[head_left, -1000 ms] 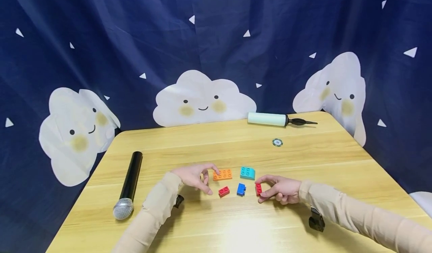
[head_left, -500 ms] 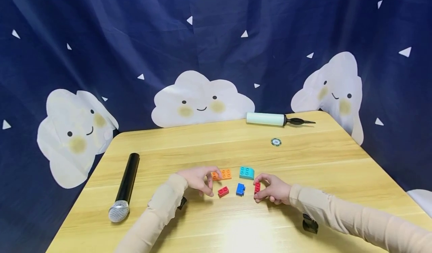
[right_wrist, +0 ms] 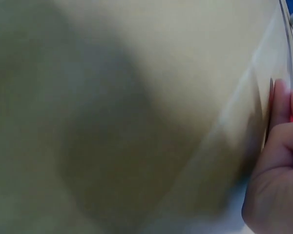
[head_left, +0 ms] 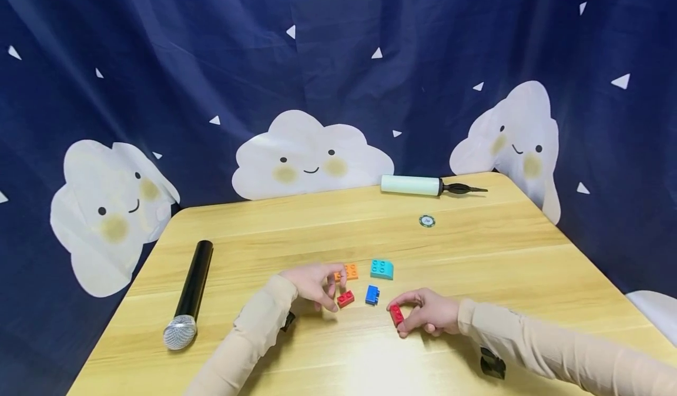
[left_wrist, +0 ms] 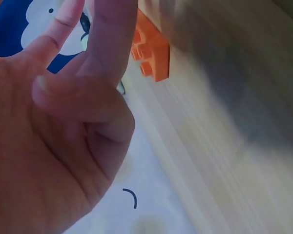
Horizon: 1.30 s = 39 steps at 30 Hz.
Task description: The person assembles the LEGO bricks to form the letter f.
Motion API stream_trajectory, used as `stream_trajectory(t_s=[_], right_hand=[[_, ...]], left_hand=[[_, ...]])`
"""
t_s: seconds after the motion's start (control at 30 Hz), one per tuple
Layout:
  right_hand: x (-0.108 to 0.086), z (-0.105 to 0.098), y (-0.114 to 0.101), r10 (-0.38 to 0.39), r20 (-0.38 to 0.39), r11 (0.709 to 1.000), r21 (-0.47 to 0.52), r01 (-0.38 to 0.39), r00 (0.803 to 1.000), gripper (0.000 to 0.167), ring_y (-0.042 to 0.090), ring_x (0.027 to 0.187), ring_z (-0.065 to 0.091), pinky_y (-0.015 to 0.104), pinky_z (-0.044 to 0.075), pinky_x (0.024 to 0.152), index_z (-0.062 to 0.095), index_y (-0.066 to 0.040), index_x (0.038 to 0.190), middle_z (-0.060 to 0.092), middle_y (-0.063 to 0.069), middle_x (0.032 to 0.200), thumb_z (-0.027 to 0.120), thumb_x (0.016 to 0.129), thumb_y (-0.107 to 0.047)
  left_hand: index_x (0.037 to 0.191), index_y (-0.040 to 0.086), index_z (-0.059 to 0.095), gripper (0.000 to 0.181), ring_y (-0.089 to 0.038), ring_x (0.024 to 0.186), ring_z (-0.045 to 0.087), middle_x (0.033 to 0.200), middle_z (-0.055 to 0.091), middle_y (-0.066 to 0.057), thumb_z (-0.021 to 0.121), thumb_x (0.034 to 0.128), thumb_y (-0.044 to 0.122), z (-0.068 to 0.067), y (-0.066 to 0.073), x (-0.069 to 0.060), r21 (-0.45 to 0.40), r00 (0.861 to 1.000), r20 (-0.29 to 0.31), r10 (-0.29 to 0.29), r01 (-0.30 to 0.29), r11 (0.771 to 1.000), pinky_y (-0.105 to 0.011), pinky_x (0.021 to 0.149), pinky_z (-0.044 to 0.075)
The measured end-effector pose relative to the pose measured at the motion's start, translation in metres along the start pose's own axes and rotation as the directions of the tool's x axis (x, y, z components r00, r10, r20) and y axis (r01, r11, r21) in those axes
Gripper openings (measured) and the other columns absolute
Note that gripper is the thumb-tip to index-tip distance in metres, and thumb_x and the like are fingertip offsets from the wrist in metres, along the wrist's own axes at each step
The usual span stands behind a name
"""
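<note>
In the head view, my right hand [head_left: 433, 312] pinches a red brick [head_left: 396, 315] between thumb and fingers at the table's front middle. Only a sliver of red shows past the fingers in the right wrist view. My left hand [head_left: 313, 283] hovers with thumb and index finger apart, just left of a second red brick [head_left: 346, 299]. Its index finger partly covers an orange brick [head_left: 349, 271], whose studs also appear in the left wrist view. Between the hands lies a blue brick [head_left: 372, 295] on its side, with a turquoise brick [head_left: 381, 269] behind it.
On the left of the wooden table [head_left: 254, 231] lies a black microphone [head_left: 188, 296] with a silver head. A round chip [head_left: 427, 221] and a pale green hand pump [head_left: 418, 185] lie toward the back. A blue cloud-print curtain [head_left: 338, 61] hangs behind.
My right hand has drawn its red brick toward the front edge and turned it slightly. The left hand has moved a little right, nearer the other red brick. The head view has shifted slightly.
</note>
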State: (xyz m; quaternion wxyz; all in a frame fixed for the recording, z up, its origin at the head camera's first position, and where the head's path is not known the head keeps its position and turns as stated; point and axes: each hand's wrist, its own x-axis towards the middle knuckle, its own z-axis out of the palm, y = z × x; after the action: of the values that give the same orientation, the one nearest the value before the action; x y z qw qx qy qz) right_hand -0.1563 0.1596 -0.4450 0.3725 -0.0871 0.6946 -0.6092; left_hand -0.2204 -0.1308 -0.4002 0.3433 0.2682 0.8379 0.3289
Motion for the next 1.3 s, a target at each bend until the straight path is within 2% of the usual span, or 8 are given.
stream_trajectory(t_s=[0.2, 0.43, 0.6, 0.77, 0.93, 1.07, 1.2, 1.3], right_hand=[[-0.007, 0.009, 0.005, -0.005, 0.104, 0.999, 0.033, 0.002, 0.995, 0.051, -0.006, 0.035, 0.037, 0.010, 0.027, 0.037, 0.056, 0.004, 0.128, 0.073, 0.013, 0.076, 0.071, 0.079, 0.001], [-0.006, 0.011, 0.006, -0.022, 0.175, 0.998, 0.065, 0.011, 0.984, 0.048, -0.008, 0.036, 0.037, 0.009, 0.026, 0.037, 0.058, 0.006, 0.125, 0.073, 0.005, 0.072, 0.071, 0.080, 0.001], [-0.005, 0.011, 0.006, -0.013, 0.181, 0.997, 0.072, 0.000, 0.983, 0.047, -0.008, 0.036, 0.038, 0.009, 0.027, 0.037, 0.058, 0.005, 0.125, 0.073, 0.006, 0.073, 0.071, 0.079, 0.001], [-0.006, 0.010, 0.006, -0.010, 0.169, 0.998, 0.066, -0.001, 0.986, 0.048, -0.008, 0.036, 0.038, 0.009, 0.027, 0.037, 0.058, 0.005, 0.125, 0.073, 0.008, 0.074, 0.071, 0.079, 0.002], [-0.006, 0.014, 0.007, -0.043, 0.133, 0.998, 0.055, 0.036, 0.990, 0.048, -0.007, 0.035, 0.039, 0.009, 0.028, 0.036, 0.058, 0.006, 0.124, 0.073, 0.012, 0.074, 0.071, 0.078, 0.003], [-0.005, 0.016, 0.005, -0.098, 0.088, 0.995, 0.027, 0.096, 0.991, 0.051, -0.004, 0.037, 0.043, 0.010, 0.031, 0.037, 0.057, 0.007, 0.125, 0.073, 0.016, 0.077, 0.071, 0.077, 0.003], [-0.003, 0.017, -0.008, -0.154, 0.077, 0.987, -0.027, 0.157, 0.985, 0.055, -0.001, 0.041, 0.048, 0.011, 0.032, 0.037, 0.053, 0.007, 0.129, 0.072, 0.022, 0.083, 0.071, 0.078, 0.001], [0.000, 0.019, -0.021, -0.177, 0.068, 0.981, -0.068, 0.182, 0.982, 0.056, -0.002, 0.039, 0.044, 0.012, 0.030, 0.037, 0.051, 0.007, 0.131, 0.072, 0.023, 0.085, 0.071, 0.079, -0.002]], left_hand=[[0.115, 0.018, 0.055, 0.053, -0.015, 0.059, 0.059, 0.087, 0.059, -0.010, 0.076, 0.0713, -0.005, 0.000, -0.002, 0.005, 0.052, 1.000, 0.007, -0.022, 0.021, 0.998, -0.030, 0.059, 0.055], [0.107, 0.018, 0.058, 0.046, -0.016, 0.058, 0.060, 0.078, 0.061, -0.007, 0.064, 0.0736, -0.013, 0.006, -0.008, 0.013, 0.025, 0.999, 0.030, -0.013, 0.013, 1.000, -0.031, 0.056, 0.055], [0.098, 0.023, 0.059, 0.034, -0.011, 0.054, 0.060, 0.072, 0.063, 0.002, 0.072, 0.0768, 0.000, 0.011, -0.012, 0.016, 0.137, 1.000, 0.001, -0.002, 0.002, 0.991, -0.028, 0.058, 0.054], [0.094, 0.030, 0.057, 0.031, -0.003, 0.057, 0.060, 0.069, 0.063, 0.015, 0.079, 0.0740, 0.020, 0.017, -0.011, 0.015, 0.306, 0.999, -0.024, 0.029, -0.020, 0.952, -0.022, 0.069, 0.045], [0.095, 0.033, 0.057, 0.035, 0.005, 0.060, 0.051, 0.068, 0.058, 0.024, 0.082, 0.0702, 0.038, 0.034, -0.007, 0.012, 0.461, 0.991, -0.052, 0.120, -0.083, 0.884, -0.017, 0.064, 0.040], [0.099, 0.032, 0.058, 0.039, 0.006, 0.060, 0.046, 0.073, 0.057, 0.027, 0.082, 0.0690, 0.043, 0.046, -0.005, 0.010, 0.506, 0.977, -0.118, 0.180, -0.096, 0.857, -0.017, 0.061, 0.036], [0.095, 0.031, 0.061, 0.036, 0.007, 0.065, 0.047, 0.075, 0.060, 0.027, 0.083, 0.0682, 0.039, 0.054, -0.004, 0.008, 0.490, 0.960, -0.199, 0.197, -0.076, 0.868, -0.017, 0.064, 0.035], [0.091, 0.030, 0.064, 0.034, 0.008, 0.066, 0.050, 0.074, 0.062, 0.026, 0.085, 0.0655, 0.036, 0.060, -0.003, 0.008, 0.426, 0.947, -0.266, 0.180, -0.052, 0.903, -0.017, 0.065, 0.037]])
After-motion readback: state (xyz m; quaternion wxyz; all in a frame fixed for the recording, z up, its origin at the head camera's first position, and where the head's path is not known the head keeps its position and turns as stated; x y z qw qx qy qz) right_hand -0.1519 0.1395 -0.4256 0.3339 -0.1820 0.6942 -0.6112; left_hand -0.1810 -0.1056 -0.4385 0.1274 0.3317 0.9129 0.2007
